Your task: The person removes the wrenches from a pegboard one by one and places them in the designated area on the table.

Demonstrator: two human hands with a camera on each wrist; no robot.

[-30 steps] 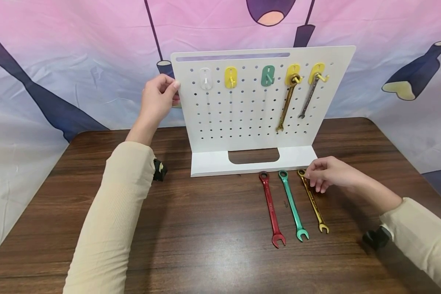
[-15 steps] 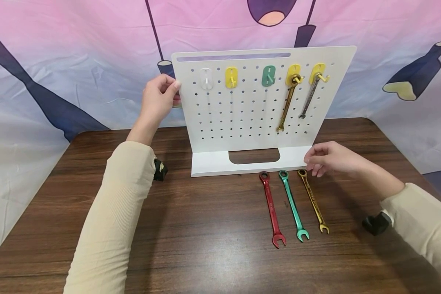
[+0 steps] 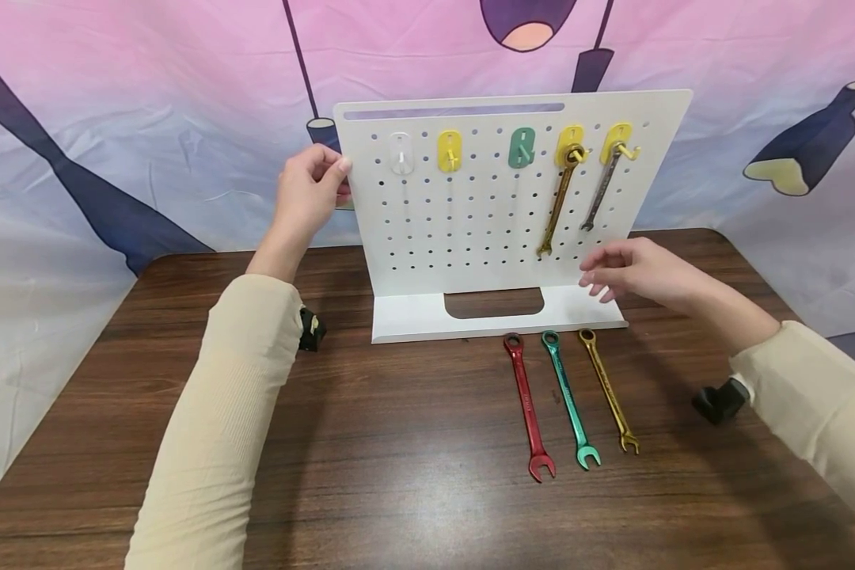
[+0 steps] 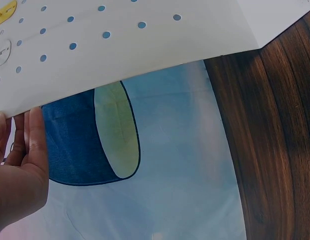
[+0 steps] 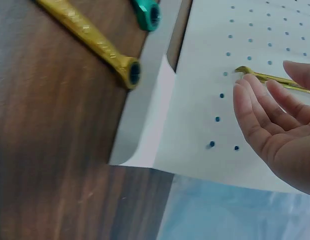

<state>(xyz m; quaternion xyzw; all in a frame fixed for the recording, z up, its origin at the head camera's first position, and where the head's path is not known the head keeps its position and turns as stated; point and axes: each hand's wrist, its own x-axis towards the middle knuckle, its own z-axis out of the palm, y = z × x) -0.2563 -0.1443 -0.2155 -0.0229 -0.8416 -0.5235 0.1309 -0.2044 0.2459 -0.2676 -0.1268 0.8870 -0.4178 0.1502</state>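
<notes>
A white pegboard stands upright on its base. My left hand pinches its left edge near the top, thumb on the front face. My right hand holds nothing; its loosely bent fingers are in front of the board's lower right part, below a hanging silver wrench. Left of that wrench, a gold wrench hangs from a yellow hook. On the table before the base lie a red wrench, a green wrench and another gold wrench, ring ends toward the board.
A clear hook, a yellow hook and a green hook on the board carry nothing. The board's base has a cut-out at the middle of its front. A patterned cloth hangs behind the brown wooden table.
My right hand has risen from beside the gold wrench on the table to the lower right of the board. The left hand and all the wrenches have stayed put.
</notes>
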